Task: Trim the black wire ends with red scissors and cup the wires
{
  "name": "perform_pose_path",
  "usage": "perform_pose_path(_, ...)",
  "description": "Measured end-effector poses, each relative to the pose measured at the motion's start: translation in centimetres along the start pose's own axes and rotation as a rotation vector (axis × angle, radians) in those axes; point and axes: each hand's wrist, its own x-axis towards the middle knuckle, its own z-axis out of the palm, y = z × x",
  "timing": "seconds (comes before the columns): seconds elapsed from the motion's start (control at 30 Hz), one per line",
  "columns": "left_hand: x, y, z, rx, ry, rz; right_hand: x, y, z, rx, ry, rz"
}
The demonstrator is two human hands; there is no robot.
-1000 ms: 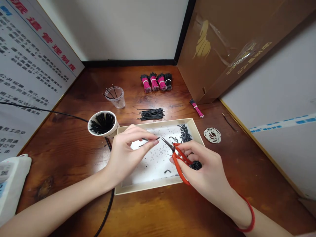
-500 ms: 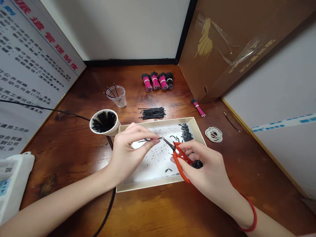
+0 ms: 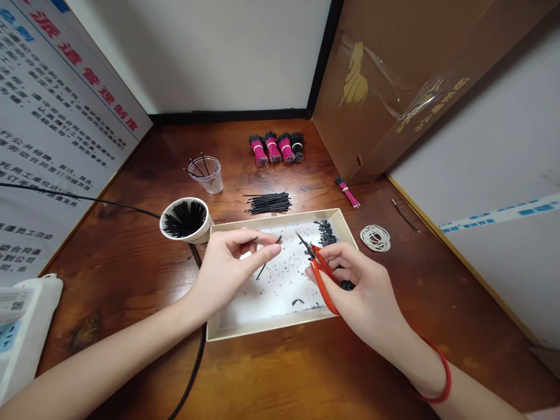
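The right hand (image 3: 365,286) grips red snips (image 3: 322,280) — the left hand (image 3: 230,268) pinches one black wire (image 3: 261,272), partly hidden.

Bright even light, warped wide-angle edges

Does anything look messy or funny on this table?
Yes. Lots of tiny black and clear specks are scattered across the white sheet in the cream tray, as if something spilled. Also, one small pink wire bundle lies alone by the cardboard box, away from the row of four bundles.
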Motion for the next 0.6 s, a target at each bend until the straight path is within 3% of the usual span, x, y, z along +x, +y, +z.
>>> perform_pose_path(0.13,0.11,0.12,0.04,-0.083,-0.021,-0.101,-0.02,0.23,0.04,0.018,-0.003,-0.003)
perform_pose_path(0.43,-0.02,0.31,0.14,-0.154,-0.064,-0.14,0.1,0.79,-0.06,0.095,-0.001,0.017)
perform_pose_path(0.6,0.01,0.2,0.26,-0.102,-0.168,-0.144,0.67,0.1,0.1,0.267,0.008,-0.018)
